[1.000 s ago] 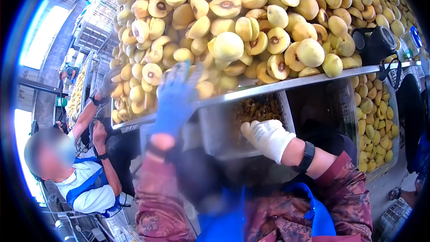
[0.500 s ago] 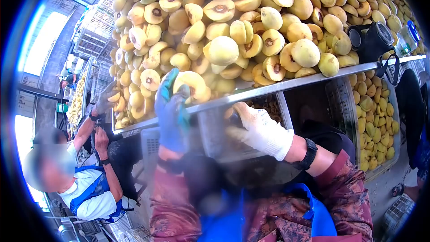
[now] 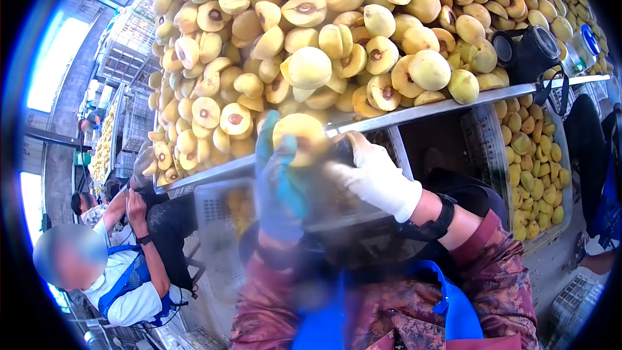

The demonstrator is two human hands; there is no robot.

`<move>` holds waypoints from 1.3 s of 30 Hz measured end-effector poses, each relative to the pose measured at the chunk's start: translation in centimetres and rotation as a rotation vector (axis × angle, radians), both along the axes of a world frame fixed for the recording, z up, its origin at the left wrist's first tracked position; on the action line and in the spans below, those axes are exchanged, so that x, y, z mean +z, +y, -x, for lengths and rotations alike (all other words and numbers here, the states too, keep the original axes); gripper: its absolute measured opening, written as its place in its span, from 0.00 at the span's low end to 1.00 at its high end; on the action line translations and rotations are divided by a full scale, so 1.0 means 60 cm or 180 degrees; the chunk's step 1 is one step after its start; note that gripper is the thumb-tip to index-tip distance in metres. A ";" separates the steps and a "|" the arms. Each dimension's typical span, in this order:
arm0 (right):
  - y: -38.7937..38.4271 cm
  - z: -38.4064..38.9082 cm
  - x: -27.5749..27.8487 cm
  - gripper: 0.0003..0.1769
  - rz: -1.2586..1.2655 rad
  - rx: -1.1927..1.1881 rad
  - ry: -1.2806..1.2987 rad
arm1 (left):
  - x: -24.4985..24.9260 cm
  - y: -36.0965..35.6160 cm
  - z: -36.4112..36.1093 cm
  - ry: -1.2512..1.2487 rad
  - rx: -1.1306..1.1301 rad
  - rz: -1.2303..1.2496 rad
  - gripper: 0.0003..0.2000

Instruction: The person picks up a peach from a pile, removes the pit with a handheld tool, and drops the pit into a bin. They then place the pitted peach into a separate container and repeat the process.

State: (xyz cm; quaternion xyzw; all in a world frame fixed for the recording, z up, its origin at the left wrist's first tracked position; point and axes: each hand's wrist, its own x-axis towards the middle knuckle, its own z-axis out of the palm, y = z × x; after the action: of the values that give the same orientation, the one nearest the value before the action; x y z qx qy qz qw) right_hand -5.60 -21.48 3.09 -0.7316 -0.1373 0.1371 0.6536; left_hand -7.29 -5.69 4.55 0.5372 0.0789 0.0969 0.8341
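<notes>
My left hand (image 3: 280,185), in a blue and teal glove, is closed around a yellow peach half (image 3: 299,137) in front of the metal table edge. The peach half is blurred, and its cut face shows a darker centre. Close to its right side is my right hand (image 3: 379,178), in a white knitted glove. Its thumb and fingers are closed on a small dark handle-like object (image 3: 342,150); the far end is too blurred to make out. Beyond both hands lies a heap of halved yellow peaches (image 3: 311,68), several with brown pits showing.
A metal table rim (image 3: 447,104) runs between me and the heap. Below it stand a crate of yellow peaches (image 3: 534,175) at right and a grey crate (image 3: 217,227) at left. A black respirator mask (image 3: 528,52) rests on the fruit. A co-worker (image 3: 129,272) sits at left.
My left hand has drawn the peach half back from the heap, toward my right hand. The right hand stays almost where it was. The whole view has shifted slightly.
</notes>
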 end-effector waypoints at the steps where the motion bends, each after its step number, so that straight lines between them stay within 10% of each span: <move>1: 0.002 -0.001 0.001 0.24 -0.0113 -0.0114 0.0142 | -0.002 -0.004 0.001 0.0024 0.0005 -0.0089 0.24; 27: -0.015 -0.005 -0.025 0.10 0.0527 -0.0113 -0.1620 | -0.089 -0.024 0.032 0.0438 -0.0199 0.0590 0.18; 35: -0.009 -0.006 -0.018 0.06 0.0754 0.0122 -0.2232 | -0.108 -0.014 0.035 -0.0268 -0.0044 -0.2396 0.20; 39: -0.005 0.022 -0.009 0.10 0.0540 -0.0019 -0.1880 | -0.073 -0.009 0.022 0.0077 -0.0242 -0.0377 0.22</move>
State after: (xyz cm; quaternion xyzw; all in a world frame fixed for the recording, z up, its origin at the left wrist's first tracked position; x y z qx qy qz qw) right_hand -6.90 -21.77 2.52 -0.7922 -0.3073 -0.0725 0.5223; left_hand -8.64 -6.20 0.16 0.5894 0.0626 0.0632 0.8030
